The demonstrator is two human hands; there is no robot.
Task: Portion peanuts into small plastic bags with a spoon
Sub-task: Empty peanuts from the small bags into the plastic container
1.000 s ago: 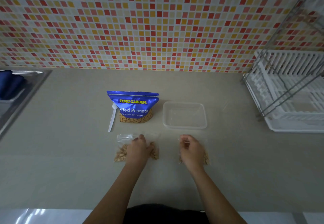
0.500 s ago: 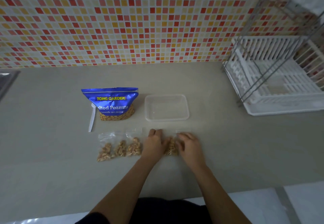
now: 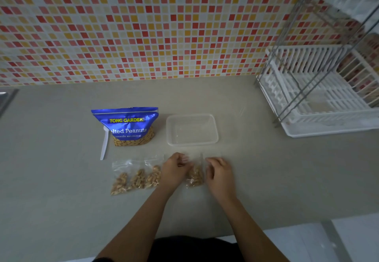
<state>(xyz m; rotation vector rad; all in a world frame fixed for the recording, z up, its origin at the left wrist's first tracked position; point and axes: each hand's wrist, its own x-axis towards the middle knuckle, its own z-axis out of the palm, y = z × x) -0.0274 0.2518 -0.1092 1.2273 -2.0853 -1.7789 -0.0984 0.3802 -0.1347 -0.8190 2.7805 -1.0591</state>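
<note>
A small clear bag of peanuts lies on the counter between my hands. My left hand has curled fingers on its left top edge; my right hand pinches its right top edge. Three filled small bags lie side by side just left of my left hand. Behind them stands the blue salted peanuts pouch, its top open. A white plastic spoon lies against the pouch's left side. An empty clear plastic container sits right of the pouch.
The beige counter runs back to a mosaic tile wall. A white dish rack with a metal frame fills the back right. A sink edge shows at the far left. The counter's front edge is near my body.
My left hand left the filled bags on the left and moved right to the single bag under my right hand. Both hands now sit at that bag's top, slightly further apart.
</note>
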